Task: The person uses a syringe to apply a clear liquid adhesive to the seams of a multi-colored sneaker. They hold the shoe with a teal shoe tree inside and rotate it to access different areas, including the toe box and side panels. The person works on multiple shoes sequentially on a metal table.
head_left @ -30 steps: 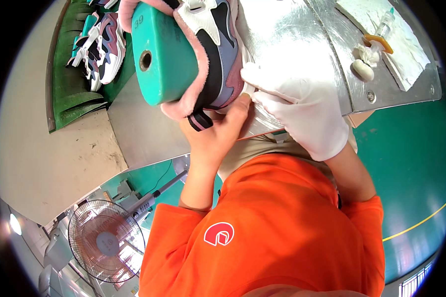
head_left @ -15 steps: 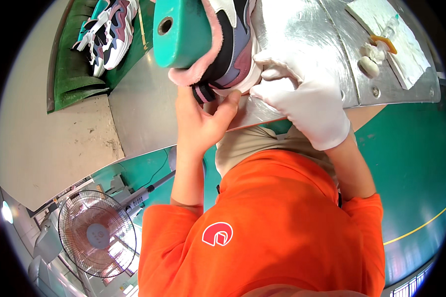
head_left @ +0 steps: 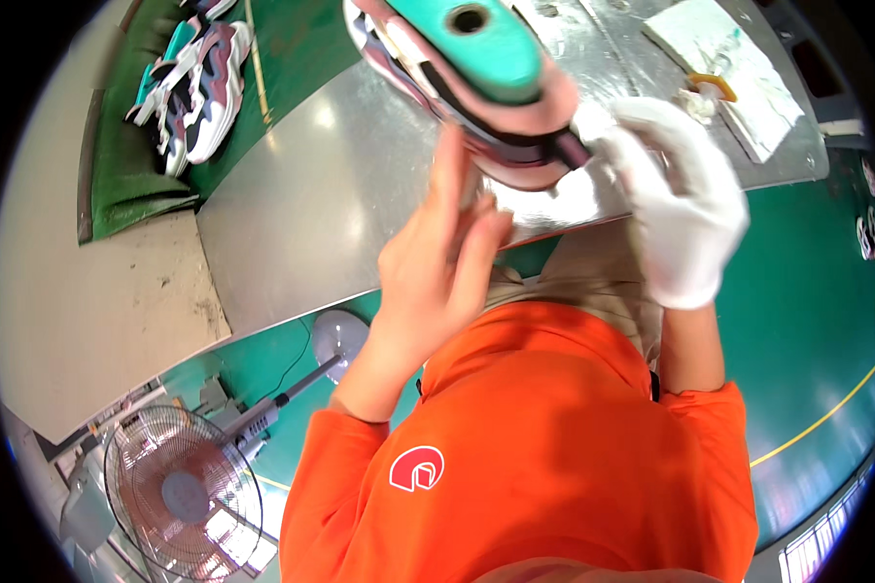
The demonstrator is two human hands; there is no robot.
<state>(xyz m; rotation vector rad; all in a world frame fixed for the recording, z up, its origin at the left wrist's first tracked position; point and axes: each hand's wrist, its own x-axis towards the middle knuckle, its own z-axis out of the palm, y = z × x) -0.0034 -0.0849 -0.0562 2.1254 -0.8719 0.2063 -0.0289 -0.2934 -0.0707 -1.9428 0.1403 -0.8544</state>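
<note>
A sneaker point(head_left: 510, 160) in pink, white, black and purple, with a teal shoe last point(head_left: 501, 58) inside it, sits at the table's near edge. Its heel points towards me and to the right; motion blurs it. My left hand point(head_left: 437, 238), bare, lies against the sneaker's near left side. The thumb and fingers are stretched and apart, the fingertips partly hidden at the sole. In a white glove, my right hand point(head_left: 685, 194) is at the heel with curled fingers, its fingertips by the dark pull tab point(head_left: 571, 151). The grip there is blurred.
The metal tabletop point(head_left: 311, 185) curves around me. More sneakers point(head_left: 204, 92) rest on a green mat point(head_left: 131, 185) at the far left. A white pad point(head_left: 763, 107) at the right bears a clear syringe with an orange flange point(head_left: 715, 85). A standing fan point(head_left: 185, 496) is at the lower left.
The sneaker has turned, its heel swinging to the right. My left hand has shifted right and its fingers have spread; my gloved right hand has moved right, to the heel tab.
</note>
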